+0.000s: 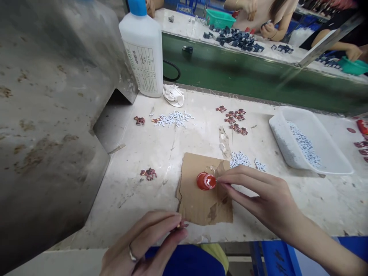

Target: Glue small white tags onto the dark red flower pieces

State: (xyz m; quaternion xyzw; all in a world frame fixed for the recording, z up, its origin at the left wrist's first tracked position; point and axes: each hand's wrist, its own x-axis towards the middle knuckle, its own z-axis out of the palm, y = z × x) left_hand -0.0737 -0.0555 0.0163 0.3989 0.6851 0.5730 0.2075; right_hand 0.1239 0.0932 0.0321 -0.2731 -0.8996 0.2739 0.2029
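Note:
My left hand [149, 239], a ring on one finger, pinches a small brown animal figurine [182, 225] over the table's front edge. Most of that figurine is hidden by the fingers. At the rim of a small red cup [202, 181], the closed fingertips of my right hand [267, 191] meet; whatever they pinch is too small to make out. The cup holds red liquid and stands on a torn piece of cardboard [194, 207]. Just beyond my right fingers lies a pile of tiny pale-blue parts [239, 159], with a smaller pile [260, 165] beside it.
More brown figurines [235, 117] lie farther back, and one [148, 173] sits left of the cardboard. A white bin [330, 153] of pale parts stands right. A large bottle [146, 57] and metal housing [51, 115] bound the left. Co-workers' hands [268, 30] show across the green divider.

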